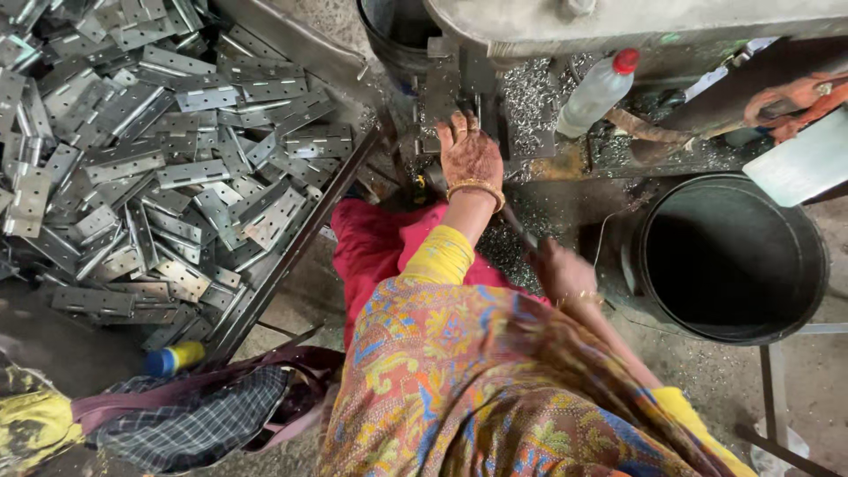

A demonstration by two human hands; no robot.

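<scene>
Metal shavings covered the workshop floor and the machine base (530,106) in front of you. Your left hand (470,155) rested flat on a metal piece at the machine (439,88), fingers stretched out and pointing away from you, toward the top of the view. The palm pressed down rather than closed around anything; the small part under it was mostly hidden, so I cannot tell its shape or which way its long side ran. Your right hand (563,269) was lower and nearer to your body, closed around a thin dark lever (521,231). This lever had its long axis on a diagonal, going up and to the left from your fist toward the machine. Its far end disappeared behind your left wrist.

On your left, a big pile of flat metal hinges (159,150) lay in a tray with a dark edge (291,252); the hinges pointed in all directions, with no common order. On your right, a black bucket (733,256) stood just beside the machine. A clear plastic bottle with a red cap (599,90) lay tilted on the machine base, cap pointing up and right. A blue and yellow bottle (174,358) lay near a checked cloth bag (194,415).
</scene>
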